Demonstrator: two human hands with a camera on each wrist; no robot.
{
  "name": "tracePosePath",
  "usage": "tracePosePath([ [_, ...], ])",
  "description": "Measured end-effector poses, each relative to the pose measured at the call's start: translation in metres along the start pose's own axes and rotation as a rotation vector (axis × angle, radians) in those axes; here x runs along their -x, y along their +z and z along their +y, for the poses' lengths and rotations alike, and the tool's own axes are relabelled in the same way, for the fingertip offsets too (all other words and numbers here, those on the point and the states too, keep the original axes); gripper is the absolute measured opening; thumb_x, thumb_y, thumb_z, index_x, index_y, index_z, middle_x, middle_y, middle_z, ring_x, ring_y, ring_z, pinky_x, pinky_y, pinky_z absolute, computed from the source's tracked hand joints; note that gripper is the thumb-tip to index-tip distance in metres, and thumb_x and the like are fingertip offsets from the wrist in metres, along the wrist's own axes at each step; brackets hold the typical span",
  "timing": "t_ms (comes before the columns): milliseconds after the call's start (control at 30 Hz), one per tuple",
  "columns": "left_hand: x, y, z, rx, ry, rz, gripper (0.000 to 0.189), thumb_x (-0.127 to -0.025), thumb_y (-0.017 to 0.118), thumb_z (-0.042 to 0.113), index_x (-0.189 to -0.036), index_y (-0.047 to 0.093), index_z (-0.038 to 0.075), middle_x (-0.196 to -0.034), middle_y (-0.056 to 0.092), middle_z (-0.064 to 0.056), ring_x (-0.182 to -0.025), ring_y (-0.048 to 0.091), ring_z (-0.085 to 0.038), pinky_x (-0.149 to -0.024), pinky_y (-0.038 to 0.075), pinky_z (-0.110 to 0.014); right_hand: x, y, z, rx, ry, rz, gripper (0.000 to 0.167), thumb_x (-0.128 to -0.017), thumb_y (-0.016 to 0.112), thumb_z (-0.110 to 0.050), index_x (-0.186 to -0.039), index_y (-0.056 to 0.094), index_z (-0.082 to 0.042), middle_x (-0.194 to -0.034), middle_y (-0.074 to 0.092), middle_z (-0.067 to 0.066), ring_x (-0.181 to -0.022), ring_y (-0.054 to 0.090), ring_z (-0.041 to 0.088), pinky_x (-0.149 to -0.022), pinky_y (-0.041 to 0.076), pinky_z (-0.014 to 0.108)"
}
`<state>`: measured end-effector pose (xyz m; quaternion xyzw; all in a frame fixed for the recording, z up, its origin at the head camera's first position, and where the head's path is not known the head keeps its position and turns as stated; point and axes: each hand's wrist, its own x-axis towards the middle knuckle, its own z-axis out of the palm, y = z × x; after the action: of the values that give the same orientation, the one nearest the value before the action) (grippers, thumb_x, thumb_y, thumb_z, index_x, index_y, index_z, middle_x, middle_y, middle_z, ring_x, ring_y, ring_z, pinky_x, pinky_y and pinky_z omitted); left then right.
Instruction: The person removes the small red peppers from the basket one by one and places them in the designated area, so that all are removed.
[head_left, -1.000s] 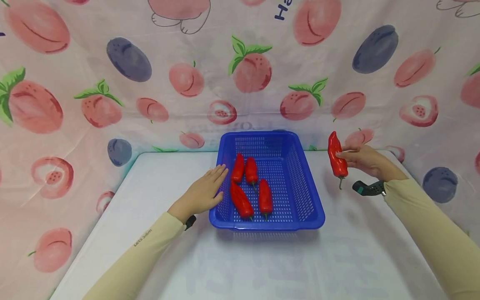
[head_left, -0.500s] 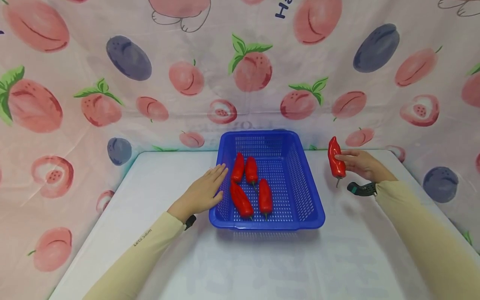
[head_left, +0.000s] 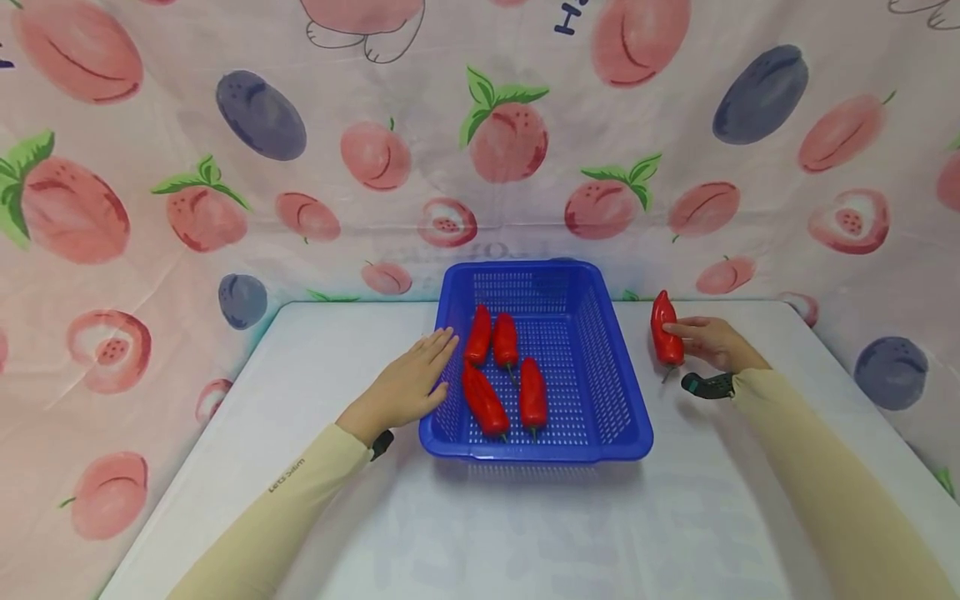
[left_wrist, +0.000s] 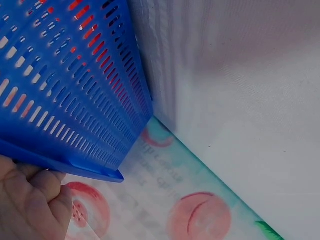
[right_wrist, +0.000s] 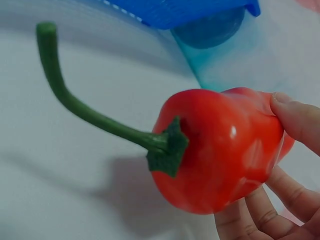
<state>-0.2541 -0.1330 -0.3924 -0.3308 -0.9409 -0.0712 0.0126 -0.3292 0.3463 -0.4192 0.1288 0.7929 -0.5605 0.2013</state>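
A blue plastic basket (head_left: 607,454) with perforated walls stands on the white table, several red peppers (head_left: 533,396) lying on the left side of its floor. My left hand (head_left: 408,383) rests on the basket's left rim, fingers extended along it; the left wrist view shows the fingers (left_wrist: 35,195) against that rim. Right of the basket, my right hand (head_left: 712,342) holds another red pepper (head_left: 664,333) between thumb and fingers, tip up and stem down. Close up in the right wrist view, that pepper (right_wrist: 215,155) has a long curved green stem.
The white table (head_left: 517,533) reaches back to a pink fruit-printed cloth (head_left: 450,125), which also hangs along both sides. The basket's raised walls stand between the held pepper and those inside.
My right hand has moved left and slightly down with the pepper, nearer the basket's right side. The left hand has stayed on the left rim, and the peppers inside have not moved.
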Motion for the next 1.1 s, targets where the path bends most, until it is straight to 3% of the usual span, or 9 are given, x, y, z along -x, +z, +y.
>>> tracePosePath([
  [167, 0.001, 0.001, -0.001, 0.004, -0.003, 0.000, 0.065, -0.092, 0.044, 0.024, -0.148, 0.022, -0.001, -0.156, 0.020, -0.017, -0.146, 0.017, -0.031, -0.119, 0.017, -0.043, -0.009, 0.003, 0.004, 0.003, 0.031, 0.011, 0.096, -0.088, 0.058, -0.046, -0.149, 0.002, 0.002, -0.155, 0.008, 0.026, -0.142, 0.016, 0.040, -0.115, 0.026, 0.046],
  [300, 0.001, 0.001, -0.002, 0.007, -0.002, 0.001, 0.065, -0.092, 0.044, 0.024, -0.147, 0.022, -0.001, -0.156, 0.020, -0.017, -0.146, 0.017, -0.031, -0.119, 0.017, -0.044, -0.011, 0.006, 0.004, 0.041, 0.047, 0.019, 0.091, -0.090, 0.055, -0.044, -0.148, 0.004, 0.005, -0.155, 0.009, 0.027, -0.141, 0.017, 0.041, -0.116, 0.026, 0.047],
  [533, 0.000, 0.000, -0.002, 0.009, -0.006, -0.005, 0.065, -0.092, 0.044, 0.024, -0.148, 0.022, -0.001, -0.156, 0.019, -0.017, -0.146, 0.017, -0.031, -0.119, 0.017, -0.043, -0.016, 0.013, 0.002, 0.120, 0.067, 0.049, 0.081, -0.093, 0.052, -0.037, -0.145, 0.014, 0.012, -0.150, 0.020, 0.030, -0.134, 0.027, 0.041, -0.115, 0.029, 0.045],
  [733, 0.000, 0.000, -0.002, 0.002, -0.006, -0.007, 0.065, -0.092, 0.044, 0.024, -0.148, 0.022, -0.001, -0.156, 0.020, -0.017, -0.146, 0.017, -0.031, -0.119, 0.017, -0.043, -0.021, 0.016, 0.001, 0.189, 0.090, 0.098, 0.079, -0.091, 0.056, -0.041, -0.141, 0.026, 0.012, -0.140, 0.034, 0.028, -0.120, 0.039, 0.036, -0.109, 0.035, 0.045],
  [967, 0.000, -0.001, -0.001, -0.004, -0.007, -0.004, 0.065, -0.092, 0.045, 0.024, -0.148, 0.022, -0.001, -0.156, 0.021, -0.017, -0.145, 0.018, -0.031, -0.119, 0.017, -0.043, -0.019, 0.019, -0.003, 0.257, 0.066, 0.093, 0.078, -0.090, 0.056, -0.042, -0.138, 0.032, 0.014, -0.130, 0.043, 0.028, -0.111, 0.045, 0.033, -0.101, 0.041, 0.041],
  [1100, 0.000, 0.000, -0.001, -0.001, -0.011, -0.010, 0.065, -0.092, 0.044, 0.024, -0.148, 0.022, -0.001, -0.156, 0.020, -0.017, -0.146, 0.017, -0.031, -0.119, 0.017, -0.043, -0.019, 0.019, -0.004, 0.300, 0.075, 0.076, 0.078, -0.090, 0.054, -0.044, -0.137, 0.033, 0.015, -0.130, 0.043, 0.029, -0.113, 0.043, 0.035, -0.102, 0.039, 0.045],
])
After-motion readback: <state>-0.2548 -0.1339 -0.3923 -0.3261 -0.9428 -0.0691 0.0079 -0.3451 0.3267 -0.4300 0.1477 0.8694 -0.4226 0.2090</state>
